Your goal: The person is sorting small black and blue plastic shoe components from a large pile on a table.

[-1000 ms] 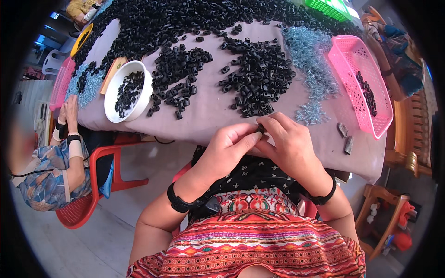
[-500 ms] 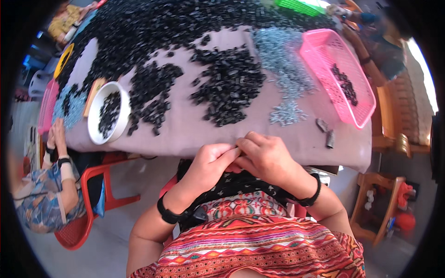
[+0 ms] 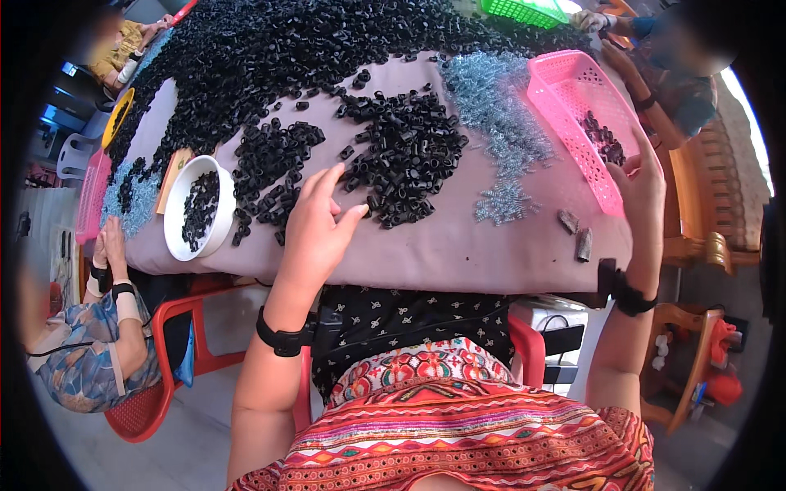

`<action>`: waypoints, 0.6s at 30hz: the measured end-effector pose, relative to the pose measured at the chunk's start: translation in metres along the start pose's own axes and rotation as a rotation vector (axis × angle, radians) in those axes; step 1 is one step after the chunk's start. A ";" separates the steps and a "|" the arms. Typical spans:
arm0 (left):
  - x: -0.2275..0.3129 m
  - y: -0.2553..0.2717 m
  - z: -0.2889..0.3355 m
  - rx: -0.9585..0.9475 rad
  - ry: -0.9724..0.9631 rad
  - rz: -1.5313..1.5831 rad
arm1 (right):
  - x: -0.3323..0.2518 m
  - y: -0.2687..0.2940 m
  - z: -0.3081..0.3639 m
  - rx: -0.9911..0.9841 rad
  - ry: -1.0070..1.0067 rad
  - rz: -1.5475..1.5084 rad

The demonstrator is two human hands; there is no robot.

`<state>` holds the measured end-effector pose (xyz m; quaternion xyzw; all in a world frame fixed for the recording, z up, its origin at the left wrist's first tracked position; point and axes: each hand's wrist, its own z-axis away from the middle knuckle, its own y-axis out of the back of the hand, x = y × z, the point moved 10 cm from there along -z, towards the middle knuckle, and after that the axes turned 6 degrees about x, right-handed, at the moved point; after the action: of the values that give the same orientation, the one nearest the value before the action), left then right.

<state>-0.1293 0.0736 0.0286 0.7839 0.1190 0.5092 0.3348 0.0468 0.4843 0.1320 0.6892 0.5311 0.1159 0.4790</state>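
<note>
My left hand (image 3: 315, 229) hovers at the near edge of a pile of small black tubular pieces (image 3: 405, 155). Its thumb and fingers are spread, with nothing between them. Over the near right side of a pink perforated basket (image 3: 565, 135) is my right hand (image 3: 645, 184), its index finger and thumb apart. Inside that basket lie black pieces (image 3: 602, 135), close to the right fingertips. Between the black pile and the basket spreads a heap of small shiny silvery-blue pieces (image 3: 499, 123).
A white bowl (image 3: 221, 217) of black pieces stands at the left beside a wooden block (image 3: 173, 176). Two dark grey pieces (image 3: 583, 244) lie near the right front edge. A green basket (image 3: 524, 10) sits at the far side. Other people sit around the table, one on a red chair (image 3: 168, 327).
My hands were together at the table's front edge and have parted. The left has moved forward and left to the black pieces, the right out to the pink basket, its fingers opened.
</note>
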 end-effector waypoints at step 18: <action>-0.005 -0.018 0.031 -0.059 0.033 0.404 | -0.157 -0.105 0.123 -0.401 0.323 -0.119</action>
<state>-0.1019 0.0719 0.0052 0.7732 -0.0499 0.5821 0.2467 0.0000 0.2834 0.0412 0.5208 0.6067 0.2988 0.5210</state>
